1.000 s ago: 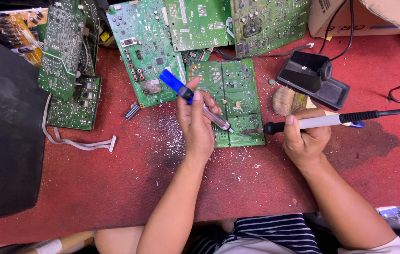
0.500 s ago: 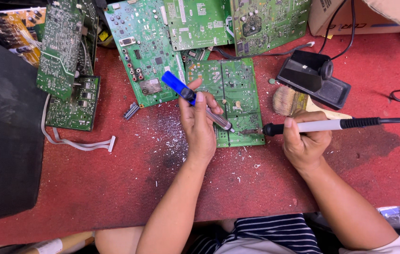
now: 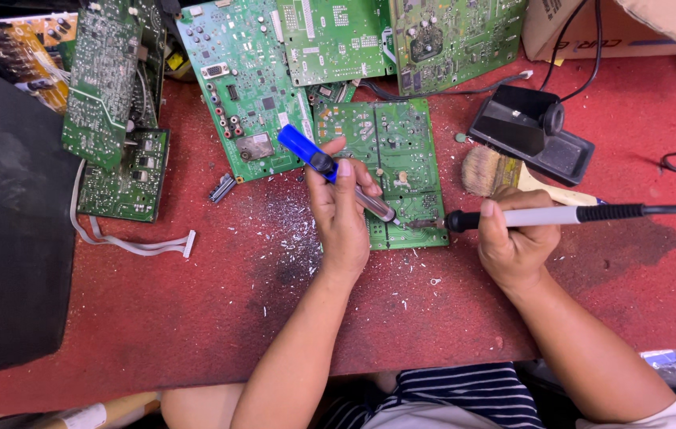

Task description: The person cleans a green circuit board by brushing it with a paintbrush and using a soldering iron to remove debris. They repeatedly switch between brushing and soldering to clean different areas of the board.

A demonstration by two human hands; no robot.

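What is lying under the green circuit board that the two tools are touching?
Under the green circuit board lies the red table mat, dusted with pale flecks. Its top edge tucks beneath other boards. Anything directly beneath the board is covered and cannot be seen.

My electronics repair bench: red work mat (image 3: 195, 318) dusted with solder bits and scorch marks. Green circuit boards (image 3: 251, 87) piled along the back, a soldering iron (image 3: 544, 214) and desoldering pump (image 3: 330, 168) in my hands, an iron stand (image 3: 529, 135), a brush (image 3: 485, 171).

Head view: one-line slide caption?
Left hand holds blue-handled desoldering pump, right hand white-handled soldering iron, over green circuit board.
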